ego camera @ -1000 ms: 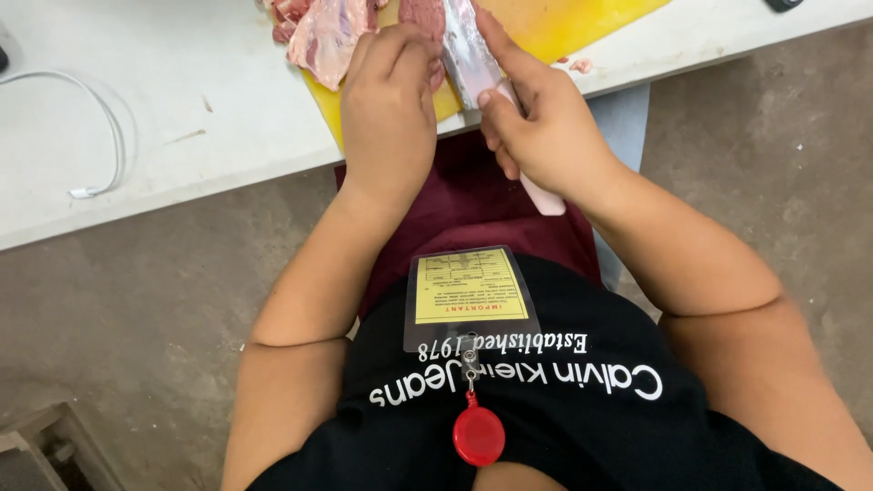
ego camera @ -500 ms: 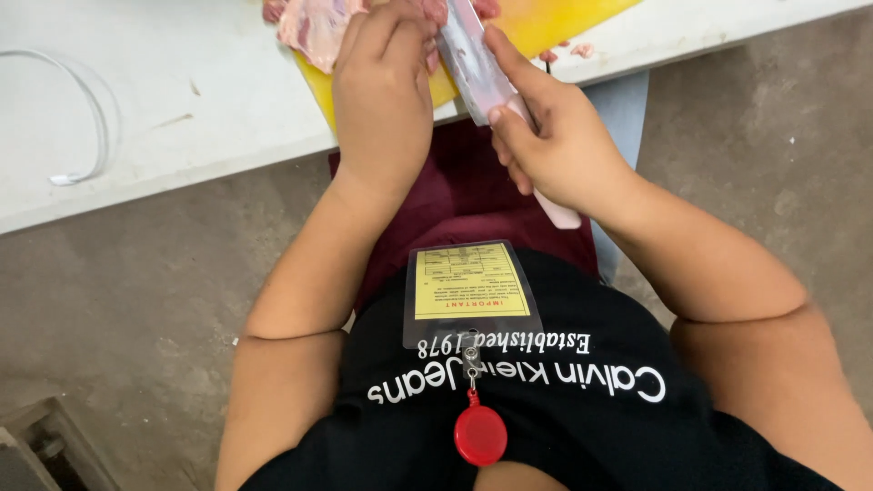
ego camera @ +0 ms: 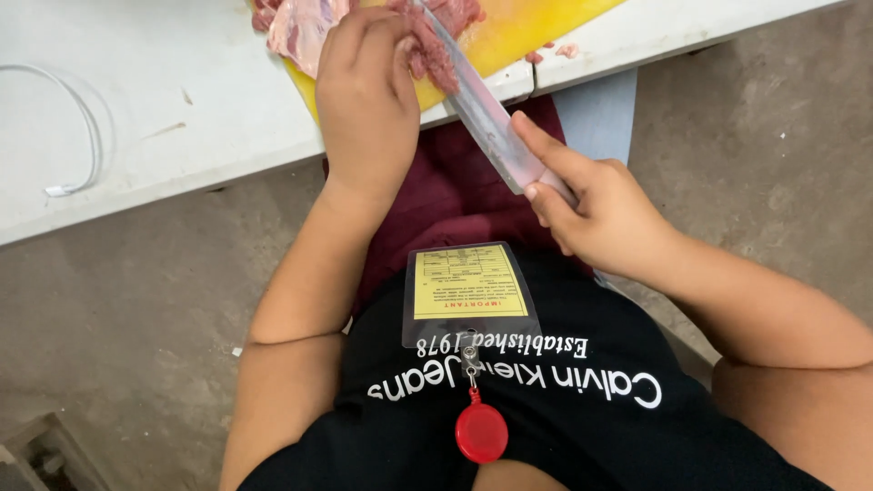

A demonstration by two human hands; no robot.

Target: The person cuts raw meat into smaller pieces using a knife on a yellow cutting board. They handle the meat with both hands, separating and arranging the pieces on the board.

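My left hand [ego camera: 368, 95] rests knuckles-up on raw pink meat [ego camera: 300, 27] at the near edge of a yellow cutting board [ego camera: 518, 32], fingers curled over the meat. My right hand [ego camera: 596, 205] grips the handle of a long knife [ego camera: 482, 109], index finger stretched along the blade's back. The blade slants up and left over the table edge into the meat beside my left fingers. The knife tip is hidden among the meat at the frame's top.
The board lies on a white table [ego camera: 164, 118] whose edge runs across the top. A thin white cable [ego camera: 77, 118] loops at the left. A clear badge holder with a yellow card [ego camera: 468, 291] and a red reel [ego camera: 482, 432] hang on my chest. Grey concrete floor [ego camera: 127, 336] below.
My right hand has drawn back toward my body, pulling the knife out over the table edge. My left hand has stayed on the meat; the view shifted slightly.
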